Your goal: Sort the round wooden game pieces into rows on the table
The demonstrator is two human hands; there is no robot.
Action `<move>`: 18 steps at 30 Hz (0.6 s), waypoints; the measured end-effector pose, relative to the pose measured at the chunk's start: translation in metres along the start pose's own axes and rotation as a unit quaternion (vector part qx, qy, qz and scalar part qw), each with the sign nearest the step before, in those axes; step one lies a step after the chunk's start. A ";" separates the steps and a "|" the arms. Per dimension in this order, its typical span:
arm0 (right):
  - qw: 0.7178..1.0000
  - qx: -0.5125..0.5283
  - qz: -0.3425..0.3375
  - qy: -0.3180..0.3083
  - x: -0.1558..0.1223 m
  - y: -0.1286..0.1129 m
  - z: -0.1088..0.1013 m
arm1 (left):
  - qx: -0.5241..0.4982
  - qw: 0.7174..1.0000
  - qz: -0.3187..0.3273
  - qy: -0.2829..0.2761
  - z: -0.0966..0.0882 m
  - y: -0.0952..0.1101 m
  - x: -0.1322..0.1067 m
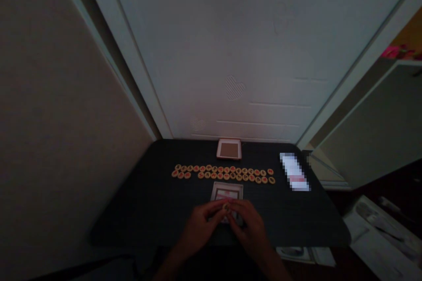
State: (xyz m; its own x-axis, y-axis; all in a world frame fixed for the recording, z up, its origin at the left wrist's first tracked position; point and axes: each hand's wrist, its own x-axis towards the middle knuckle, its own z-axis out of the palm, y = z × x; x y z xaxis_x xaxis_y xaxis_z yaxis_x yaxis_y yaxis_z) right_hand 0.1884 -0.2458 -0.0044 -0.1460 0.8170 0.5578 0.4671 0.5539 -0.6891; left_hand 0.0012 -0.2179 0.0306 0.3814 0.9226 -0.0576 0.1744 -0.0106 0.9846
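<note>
Between the fingertips of both hands is a round wooden xiangqi piece (226,207). My left hand (203,220) pinches it from the left, and my right hand (246,220) from the right. Beneath the fingers lies a shallow box (212,191) with a printed sheet inside, partly covered by the hands. Beyond it, more xiangqi pieces (227,173) form two rows across the dark table (148,210), some marked red and others dark. The front row has a gap left of its middle, and the back row has one near its right end.
A second shallow tray (228,150), brown inside, stands at the table's far edge against a white panel (214,52) with heart patterns. At the right lies a lit phone (294,172), its screen blurred. White boxes (385,232) sit below the table on the right.
</note>
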 end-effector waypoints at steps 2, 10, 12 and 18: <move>1.000 0.001 -0.005 0.002 0.000 0.000 0.000 | -0.011 1.000 -0.006 -0.005 0.001 0.002 0.000; 0.999 -0.011 -0.031 0.007 0.000 0.004 -0.008 | -0.065 0.997 -0.039 -0.016 0.006 -0.002 0.004; 0.999 -0.010 -0.032 0.003 0.000 0.005 -0.009 | -0.057 0.997 -0.036 -0.026 0.005 -0.002 0.005; 1.000 -0.010 -0.001 0.010 0.001 0.007 -0.010 | 0.001 1.000 -0.002 -0.030 0.003 0.001 0.008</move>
State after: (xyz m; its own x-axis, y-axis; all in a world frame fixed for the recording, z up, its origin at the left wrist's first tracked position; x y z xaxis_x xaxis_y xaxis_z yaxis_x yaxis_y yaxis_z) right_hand 0.2001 -0.2428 -0.0041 -0.1303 0.8129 0.5677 0.4839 0.5519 -0.6792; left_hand 0.0069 -0.2113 0.0307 0.4348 0.8976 -0.0723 0.1782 -0.0071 0.9840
